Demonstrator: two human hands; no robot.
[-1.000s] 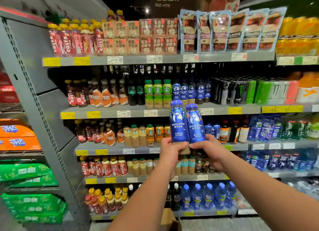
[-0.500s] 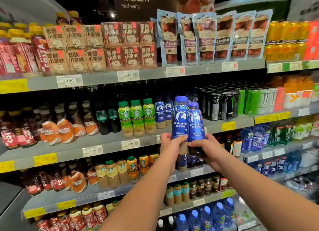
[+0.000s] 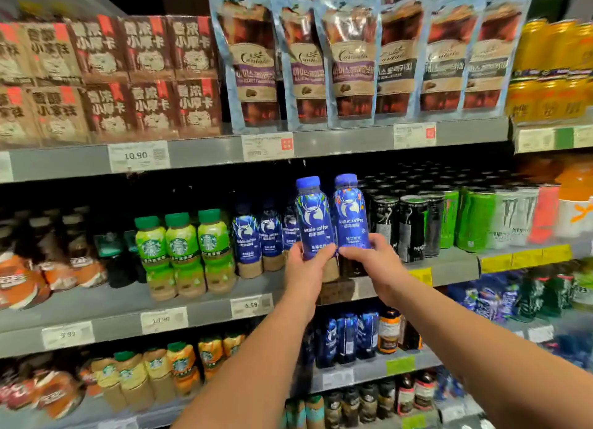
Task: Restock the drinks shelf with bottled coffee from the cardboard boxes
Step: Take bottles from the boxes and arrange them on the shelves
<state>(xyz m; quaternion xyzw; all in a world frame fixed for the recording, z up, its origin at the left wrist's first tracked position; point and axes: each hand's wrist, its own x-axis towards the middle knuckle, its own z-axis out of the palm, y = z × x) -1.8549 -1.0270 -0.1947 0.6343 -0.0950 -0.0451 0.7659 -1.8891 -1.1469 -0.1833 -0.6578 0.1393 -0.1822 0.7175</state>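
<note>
Two blue coffee bottles are held upright, side by side and touching, before the second shelf (image 3: 199, 306). The left bottle (image 3: 313, 218) is gripped low by the left hand (image 3: 305, 268), the right bottle (image 3: 349, 212) by the right hand (image 3: 369, 258), fingers curled round each; both forearms are extended upward.

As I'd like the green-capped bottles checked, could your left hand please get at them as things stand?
Probably not yet: the left hand grips a blue coffee bottle. The green-capped bottles stand at the shelf front to its left with nothing before them, so once freed it likely could.
</note>
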